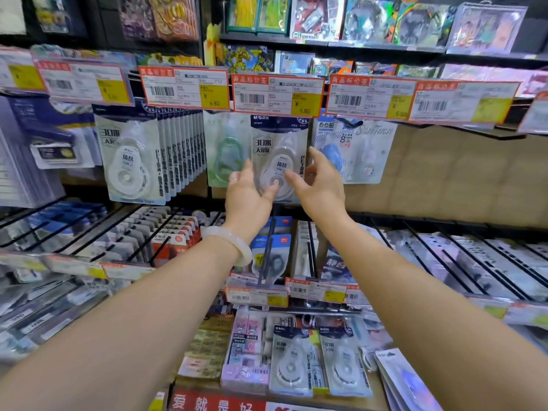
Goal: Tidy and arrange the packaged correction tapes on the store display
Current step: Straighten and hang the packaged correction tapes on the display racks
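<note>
I am facing a store display of hanging stationery, both bare arms stretched forward and up. My left hand (247,191) is raised in front of a single packaged correction tape (278,155) hanging from a hook in the middle of the upper row. Its fingers are straight and loosely spread, and its thumb lies across the lower part of the pack, over the clear blister; I cannot tell how firmly it presses. A pale bangle (229,243) circles that wrist. My right hand (318,185) is at the pack's right edge, fingers relaxed and apart, the forefinger reaching toward the blister; whether it touches is unclear. Neither hand grips anything.

The pack has a dark top, a white dispenser inside, and sits under a price tag reading 5.80 (277,94). Just to its left, partly behind it, hangs a green-tinted pack (225,152). Further left is a thick row of identical correction tape packs (142,155) under a tag reading 6.80 (185,87). To the right hangs a blue and white glue tape pack (353,149).

Below my arms, more packs lie along black wire pegs (444,250). At the bottom, two more correction tape packs (318,360) stand side by side near a pink eraser pack (246,351).
</note>
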The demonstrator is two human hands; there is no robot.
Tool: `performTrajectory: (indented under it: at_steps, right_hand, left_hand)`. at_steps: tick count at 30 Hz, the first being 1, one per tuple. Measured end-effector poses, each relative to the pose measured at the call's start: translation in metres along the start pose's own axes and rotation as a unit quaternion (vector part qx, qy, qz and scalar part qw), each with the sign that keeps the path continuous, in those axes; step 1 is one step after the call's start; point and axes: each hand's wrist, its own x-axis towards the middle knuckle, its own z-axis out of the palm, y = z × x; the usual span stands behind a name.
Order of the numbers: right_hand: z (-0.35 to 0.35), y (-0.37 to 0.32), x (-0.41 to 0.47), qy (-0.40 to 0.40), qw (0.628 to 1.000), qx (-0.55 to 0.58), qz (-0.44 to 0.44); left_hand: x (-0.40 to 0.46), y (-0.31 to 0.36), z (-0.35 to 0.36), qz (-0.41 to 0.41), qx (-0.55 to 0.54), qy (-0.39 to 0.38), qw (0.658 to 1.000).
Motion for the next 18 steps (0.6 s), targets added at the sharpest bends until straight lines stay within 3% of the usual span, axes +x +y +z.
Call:
performTrajectory:
  at_steps: [4,8,11,18]
  right_hand:
    - [-0.005,-0.001,-0.020,-0.013,1.000,-0.024,0.006]
    - [-0.012,-0.007,-0.050,-0.066,0.987,-0.147,-0.013]
    - [-0.016,-0.013,-0.077,-0.089,0.966,-0.239,-0.044]
    - [-0.018,-0.013,-0.153,-0.094,0.949,-0.276,-0.121]
  left_hand:
    - [-0.017,0.001,-0.010,-0.021,0.092,-0.057,0.994]
    - [-0.038,0.001,-0.022,-0.024,0.168,-0.104,0.980]
    - [-0.058,-0.001,-0.035,0.032,0.223,-0.129,0.966]
    - [-0.123,-0.010,-0.051,0.136,0.305,-0.179,0.926]
